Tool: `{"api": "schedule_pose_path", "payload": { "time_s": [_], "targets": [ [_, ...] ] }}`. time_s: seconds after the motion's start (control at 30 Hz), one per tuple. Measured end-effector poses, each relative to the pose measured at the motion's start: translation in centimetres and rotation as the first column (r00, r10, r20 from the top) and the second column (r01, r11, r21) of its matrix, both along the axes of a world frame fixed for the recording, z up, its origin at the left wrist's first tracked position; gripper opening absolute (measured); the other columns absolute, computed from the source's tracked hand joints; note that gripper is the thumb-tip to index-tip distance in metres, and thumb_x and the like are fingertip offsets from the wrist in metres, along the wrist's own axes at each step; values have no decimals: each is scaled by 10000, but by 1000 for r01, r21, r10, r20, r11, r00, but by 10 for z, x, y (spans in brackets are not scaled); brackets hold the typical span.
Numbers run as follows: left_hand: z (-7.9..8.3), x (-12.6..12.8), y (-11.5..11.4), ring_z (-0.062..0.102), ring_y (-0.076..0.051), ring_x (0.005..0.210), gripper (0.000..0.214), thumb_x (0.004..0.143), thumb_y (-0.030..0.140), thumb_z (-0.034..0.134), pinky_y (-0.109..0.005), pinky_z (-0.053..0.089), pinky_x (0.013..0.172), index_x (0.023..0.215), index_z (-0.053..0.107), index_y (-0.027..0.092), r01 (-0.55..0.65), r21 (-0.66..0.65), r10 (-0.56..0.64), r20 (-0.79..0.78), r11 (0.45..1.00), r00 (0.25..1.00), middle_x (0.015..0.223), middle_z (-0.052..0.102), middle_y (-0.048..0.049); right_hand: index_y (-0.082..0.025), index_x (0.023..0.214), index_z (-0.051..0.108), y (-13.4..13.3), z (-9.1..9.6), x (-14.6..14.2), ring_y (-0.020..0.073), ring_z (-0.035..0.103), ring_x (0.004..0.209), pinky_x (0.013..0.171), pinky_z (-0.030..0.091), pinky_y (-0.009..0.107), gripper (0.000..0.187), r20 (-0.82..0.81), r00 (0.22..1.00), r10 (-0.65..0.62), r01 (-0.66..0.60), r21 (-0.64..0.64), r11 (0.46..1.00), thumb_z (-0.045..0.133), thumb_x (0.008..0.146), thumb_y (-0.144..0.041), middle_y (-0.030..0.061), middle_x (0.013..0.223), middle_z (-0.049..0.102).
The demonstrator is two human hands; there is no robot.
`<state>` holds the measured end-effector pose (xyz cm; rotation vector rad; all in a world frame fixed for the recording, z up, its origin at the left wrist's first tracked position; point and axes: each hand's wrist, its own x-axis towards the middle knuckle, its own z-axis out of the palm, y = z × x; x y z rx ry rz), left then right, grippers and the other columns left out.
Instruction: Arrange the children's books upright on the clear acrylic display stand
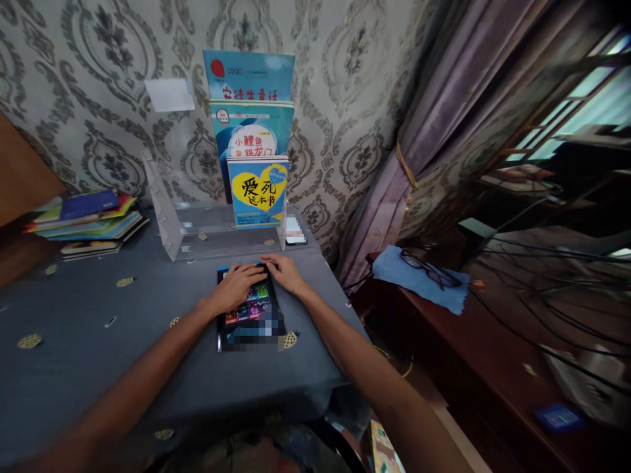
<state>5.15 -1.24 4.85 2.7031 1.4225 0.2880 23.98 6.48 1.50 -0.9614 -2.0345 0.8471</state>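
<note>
A dark book [249,323] with colourful pictures on its cover lies on the cloth-covered table, close to its front edge. Across the upper part of the cover rests my left hand [238,287], open, its fingers stretched out to the right. My right hand [282,270] is at the book's top right corner, fingers loosely extended and touching the edge there. Behind the hands stands a clear acrylic rack [170,226]. At its right end are a blue book with a yellow heart [259,194], a teal book [252,121] and a taller blue book [250,73].
A pile of books [91,220] lies at the table's back left. A partly blurred phone-like object [296,231] sits right of the rack. To the right, a brown desk [419,341] holds eyeglasses [428,268] on a blue cloth [389,266] and tangled cables.
</note>
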Motion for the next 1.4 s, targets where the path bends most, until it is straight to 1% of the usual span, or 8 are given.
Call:
{"api": "schedule_pose_path", "payload": {
  "time_s": [0.47, 0.6, 0.73, 0.87, 1.0, 1.1, 1.27, 1.4],
  "targets": [
    [0, 10, -19, 439, -244, 1375, 509, 907, 63, 409, -494, 342, 1128, 1321, 618, 271, 129, -2, -129, 14, 992, 992, 1428, 576, -59, -177, 1169, 682, -2, 0, 0, 189, 708, 1083, 995, 536, 363, 320, -27, 1000, -14, 14, -17, 1000, 490, 922, -111, 84, 1130, 756],
    [4, 16, -27, 448, -246, 1360, 448, 938, 124, 425, -494, 338, 1132, 1306, 625, 283, 162, -2, -162, 9, 987, 987, 1411, 584, -64, -189, 1158, 686, -2, 0, 0, 177, 711, 1078, 997, 534, 348, 318, -21, 1000, -7, 7, -16, 1000, 497, 919, -97, 69, 1112, 763],
    [10, 26, -39, 462, -280, 1344, 359, 1002, 348, 434, -509, 346, 1117, 1289, 622, 243, 164, 22, -164, -25, 986, 986, 1395, 584, -106, -199, 1174, 679, -2, 1, 0, 178, 710, 1078, 1002, 533, 369, 332, -15, 1000, -2, 2, -18, 1000, 498, 917, -90, 64, 1112, 762],
    [10, 33, -52, 433, -334, 1369, 662, 919, 677, 444, -559, 300, 1134, 1355, 545, 189, 140, 29, -138, -76, 990, 988, 1451, 522, -165, -184, 1181, 678, -5, 5, 1, 187, 699, 1107, 999, 535, 365, 321, 10, 1000, 10, -10, -7, 1000, 525, 909, -111, 83, 1153, 749],
    [4, 34, -58, 361, -372, 1420, 886, 830, 828, 379, -595, 259, 1141, 1423, 472, 175, 142, 17, -139, -95, 990, 986, 1496, 464, -198, -182, 1175, 679, -8, 10, 1, 186, 697, 1110, 999, 533, 355, 311, 29, 999, 14, -14, 1, 1000, 531, 910, -118, 84, 1168, 744],
    [2, 30, -59, 317, -371, 1450, 884, 832, 815, 408, -588, 241, 1150, 1443, 448, 179, 147, -6, -146, -109, 989, 983, 1523, 434, -197, -169, 1167, 682, -9, 12, 2, 193, 701, 1099, 992, 533, 354, 294, 49, 999, 2, -2, 15, 1000, 540, 912, -130, 93, 1164, 745],
    [5, 21, -66, 295, -332, 1477, 736, 901, 671, 474, -554, 240, 1167, 1475, 408, 214, 170, -47, -174, -116, 984, 978, 1562, 401, -161, -177, 1154, 695, -9, 14, 4, 206, 716, 1054, 956, 545, 359, 269, 56, 998, -31, 29, 45, 999, 556, 924, -165, 92, 1134, 755],
    [9, 15, -78, 325, -305, 1471, 634, 953, 559, 467, -527, 245, 1178, 1494, 382, 239, 173, -57, -179, -117, 983, 977, 1574, 397, -128, -175, 1164, 698, -9, 14, 4, 207, 715, 1041, 962, 534, 352, 272, 70, 996, -61, 57, 52, 997, 567, 926, -185, 91, 1107, 760]
  ]
}}
